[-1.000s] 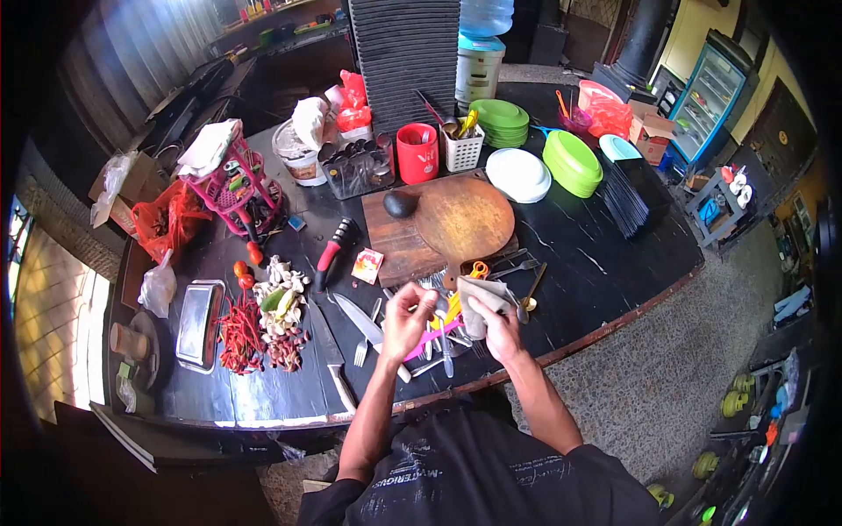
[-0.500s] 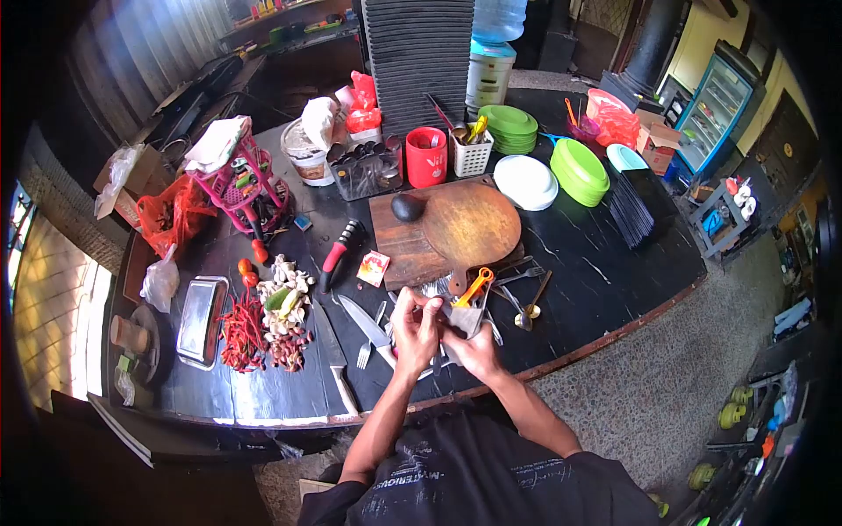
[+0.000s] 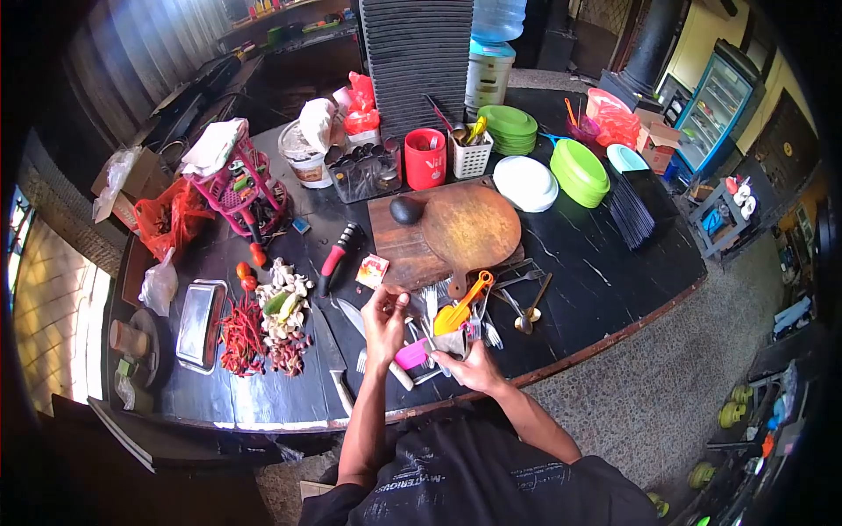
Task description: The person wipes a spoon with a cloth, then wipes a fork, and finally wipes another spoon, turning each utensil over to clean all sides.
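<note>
My left hand is lifted over the cutlery pile at the table's near edge. Its fingers are curled together, and I cannot tell whether they hold anything. My right hand grips a grey cloth just right of it, against a pink utensil. An orange spatula lies just above the cloth. A long knife with a white handle lies under my left hand, and a fork is beside it.
A round wooden board with a dark avocado lies behind the cutlery. Chillies, garlic and shallots and a metal tin lie to the left. At the back are a red mug, green plates and a white plate.
The hands were joined on the cloth half a second ago. Now my left hand has moved left and up, while my right hand keeps the cloth low by the pink utensil.
</note>
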Demonstrator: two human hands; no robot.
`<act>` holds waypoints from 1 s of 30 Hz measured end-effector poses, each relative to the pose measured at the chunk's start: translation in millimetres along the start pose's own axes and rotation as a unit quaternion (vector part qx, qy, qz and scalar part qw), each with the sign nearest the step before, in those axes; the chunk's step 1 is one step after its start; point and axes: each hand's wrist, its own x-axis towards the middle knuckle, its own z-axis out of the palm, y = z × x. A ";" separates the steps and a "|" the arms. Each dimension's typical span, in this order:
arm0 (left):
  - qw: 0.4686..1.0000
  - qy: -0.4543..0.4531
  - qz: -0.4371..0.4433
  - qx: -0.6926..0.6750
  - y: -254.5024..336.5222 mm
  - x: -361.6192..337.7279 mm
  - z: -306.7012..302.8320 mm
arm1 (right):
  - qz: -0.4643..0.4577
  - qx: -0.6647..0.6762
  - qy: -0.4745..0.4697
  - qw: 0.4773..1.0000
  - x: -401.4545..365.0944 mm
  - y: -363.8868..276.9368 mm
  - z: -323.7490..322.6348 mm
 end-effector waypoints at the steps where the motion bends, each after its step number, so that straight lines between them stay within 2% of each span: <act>1: 1.000 0.001 0.000 0.000 0.9 3.2 -2.6 | -0.007 0.004 -0.001 1.000 0.8 3.1 0.2; 4: 1.000 0.010 -0.015 0.003 15.3 16.0 -4.7 | 0.026 0.045 -0.001 0.999 3.9 -1.4 -2.6; 6: 0.998 0.009 0.057 0.028 -10.5 36.5 -15.8 | 0.020 0.074 0.004 0.997 7.6 -2.0 -4.0; 7: 1.000 0.008 0.021 -0.009 14.2 40.1 -14.3 | 0.013 0.053 0.024 0.998 9.2 0.5 -6.9; 8: 0.999 0.009 0.034 0.005 23.8 48.6 -18.5 | 0.007 0.032 0.044 0.998 10.6 4.2 -10.2; 10: 0.994 0.050 0.093 0.004 20.6 78.2 -33.7 | 0.055 0.049 0.054 0.996 12.0 16.2 -17.9; 13: 0.977 0.123 0.174 0.027 33.3 134.6 -58.0 | 0.043 0.061 0.082 0.994 10.3 23.1 -29.9; 14: 0.947 0.162 0.226 0.162 45.1 149.7 -65.9 | 0.043 0.061 0.081 0.994 7.9 26.5 -34.4; 15: 0.944 0.186 0.242 0.126 52.2 170.8 -68.0 | 0.069 0.062 0.093 0.991 5.9 24.9 -38.2; 18: 0.881 0.237 0.346 0.219 67.8 237.9 -83.5 | 0.094 0.072 0.119 0.986 4.4 35.7 -44.7; 20: 0.842 0.245 0.383 0.291 87.2 270.9 -87.8 | 0.096 0.080 0.142 0.982 5.8 46.3 -48.0; 24: 0.836 0.213 0.400 0.309 93.4 325.4 -89.6 | 0.124 0.089 0.166 0.974 9.5 41.4 -50.0; 26: 0.808 0.196 0.432 0.349 81.8 347.3 -90.6 | 0.124 0.092 0.168 0.974 10.9 46.0 -49.5; 30: 0.827 0.174 0.395 0.359 46.7 370.5 -89.8 | 0.132 0.088 0.160 0.974 16.9 47.2 -47.6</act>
